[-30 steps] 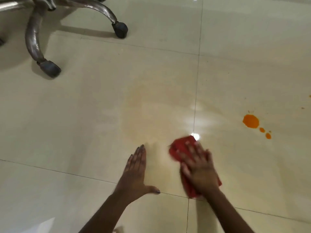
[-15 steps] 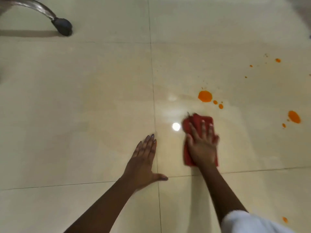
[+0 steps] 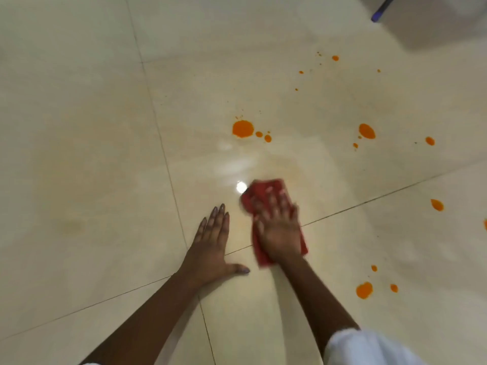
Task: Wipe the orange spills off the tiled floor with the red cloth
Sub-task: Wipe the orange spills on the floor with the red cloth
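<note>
My right hand [image 3: 279, 227] lies flat on the red cloth [image 3: 261, 192] and presses it against the cream tiled floor [image 3: 92, 154]. My left hand [image 3: 210, 246] rests open and flat on the tile just left of the cloth, fingers together, thumb out. A round orange spill [image 3: 243, 128] with two small drops sits beyond the cloth. More orange blots lie to the right [image 3: 366, 131] and near my right forearm [image 3: 364, 290]. Faint orange smears surround the cloth.
Small orange specks [image 3: 335, 58] dot the far tiles. A blue-tipped object [image 3: 380, 9] and a pale shape stand at the top right corner. A bright light reflection [image 3: 241, 186] shines beside the cloth. Grout lines cross under my hands.
The view has swung right, so the chair legs have left the frame and more spills show. My right hand has slid the cloth back toward me; the left hand stays planted.
</note>
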